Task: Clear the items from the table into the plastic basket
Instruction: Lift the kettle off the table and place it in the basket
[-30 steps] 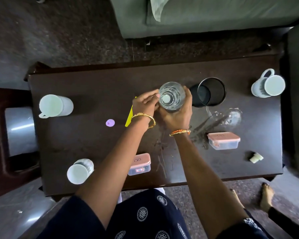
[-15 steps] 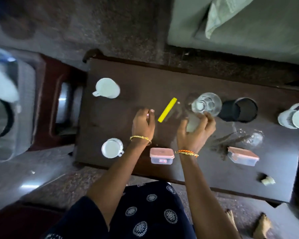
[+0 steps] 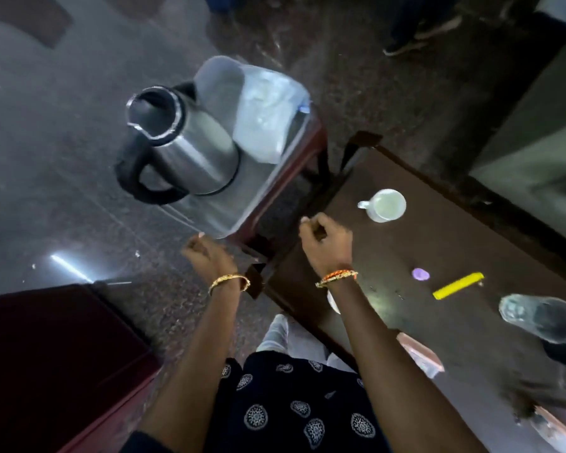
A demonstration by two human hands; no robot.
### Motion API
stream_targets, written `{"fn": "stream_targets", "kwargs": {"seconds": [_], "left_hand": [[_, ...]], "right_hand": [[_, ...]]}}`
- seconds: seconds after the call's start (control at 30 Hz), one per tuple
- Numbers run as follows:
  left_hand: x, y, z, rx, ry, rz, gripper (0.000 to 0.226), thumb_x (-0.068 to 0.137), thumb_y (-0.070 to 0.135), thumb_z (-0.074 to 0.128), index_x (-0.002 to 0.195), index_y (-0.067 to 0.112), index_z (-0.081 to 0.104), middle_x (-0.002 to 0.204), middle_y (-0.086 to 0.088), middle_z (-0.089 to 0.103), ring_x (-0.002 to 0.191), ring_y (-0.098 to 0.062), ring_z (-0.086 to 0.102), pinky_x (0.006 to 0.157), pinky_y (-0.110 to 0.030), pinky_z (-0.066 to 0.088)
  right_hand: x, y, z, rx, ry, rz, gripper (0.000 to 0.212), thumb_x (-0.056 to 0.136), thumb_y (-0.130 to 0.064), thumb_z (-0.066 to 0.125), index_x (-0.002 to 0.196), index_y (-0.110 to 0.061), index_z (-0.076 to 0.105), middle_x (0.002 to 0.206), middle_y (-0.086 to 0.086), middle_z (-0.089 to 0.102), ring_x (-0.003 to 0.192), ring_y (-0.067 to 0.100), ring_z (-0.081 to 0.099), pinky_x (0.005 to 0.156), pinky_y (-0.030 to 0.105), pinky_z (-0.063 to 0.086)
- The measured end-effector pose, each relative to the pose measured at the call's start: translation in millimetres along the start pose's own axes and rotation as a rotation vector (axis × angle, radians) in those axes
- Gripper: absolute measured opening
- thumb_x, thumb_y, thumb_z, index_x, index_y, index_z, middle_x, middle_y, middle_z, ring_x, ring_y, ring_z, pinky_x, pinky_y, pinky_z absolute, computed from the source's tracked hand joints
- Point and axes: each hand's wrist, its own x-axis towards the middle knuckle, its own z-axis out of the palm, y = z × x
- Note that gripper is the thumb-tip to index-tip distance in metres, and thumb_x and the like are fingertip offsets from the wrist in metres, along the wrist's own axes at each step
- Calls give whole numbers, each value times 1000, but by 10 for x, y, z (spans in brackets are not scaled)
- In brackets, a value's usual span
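The clear plastic basket (image 3: 276, 178) stands on a red stool (image 3: 314, 148) left of the dark table (image 3: 445, 243). It holds a steel kettle (image 3: 183, 148) and a translucent plastic piece (image 3: 262, 116). My left hand (image 3: 208, 255) hovers by the basket's near corner, fingers curled, nothing visible in it. My right hand (image 3: 327, 245) is curled over the table's left end, also holding nothing visible. On the table lie a white mug (image 3: 384, 206), a purple cap (image 3: 420, 274), a yellow strip (image 3: 458, 285), a glass (image 3: 539, 318) and a pink-lidded box (image 3: 420, 353).
A second white mug (image 3: 332, 302) peeks out behind my right forearm. Another lidded box (image 3: 556, 423) sits blurred at the bottom right. Dark red furniture (image 3: 46, 354) fills the lower left. A grey sofa (image 3: 536, 142) borders the table's far side. Someone's shoes (image 3: 412, 40) stand on the floor beyond.
Both hands let go of the glass and moved left toward the basket. The view swung left, bringing the basket and kettle into sight. The glass stays on the table.
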Motion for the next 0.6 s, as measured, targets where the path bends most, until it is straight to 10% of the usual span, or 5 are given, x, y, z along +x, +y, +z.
{"fn": "stream_targets", "kwargs": {"seconds": [0.27, 0.4, 0.6], "left_hand": [[986, 801, -423, -200, 18, -57, 31, 96, 40, 38, 83, 20, 58, 75, 0, 59, 66, -14, 53, 55, -25, 42], [1231, 1028, -469, -177, -21, -14, 34, 92, 35, 47, 66, 23, 65, 68, 2, 64, 68, -14, 59, 54, -23, 46], [1485, 1018, -553, -163, -78, -81, 48, 92, 38, 45, 53, 20, 68, 50, 10, 67, 51, -7, 59, 46, -16, 45]], "right_hand": [[86, -1249, 1252, 374, -502, 169, 15, 82, -15, 69, 88, -2, 69, 81, 4, 69, 63, -7, 59, 63, 9, 49], [127, -1676, 1782, 463, -630, 256, 32, 82, -27, 69, 100, -1, 66, 92, 5, 66, 82, 11, 59, 79, 31, 50], [52, -1854, 2271, 503, -512, 344, 45, 87, -34, 62, 122, -11, 48, 117, 8, 64, 103, 22, 60, 78, 27, 47]]}}
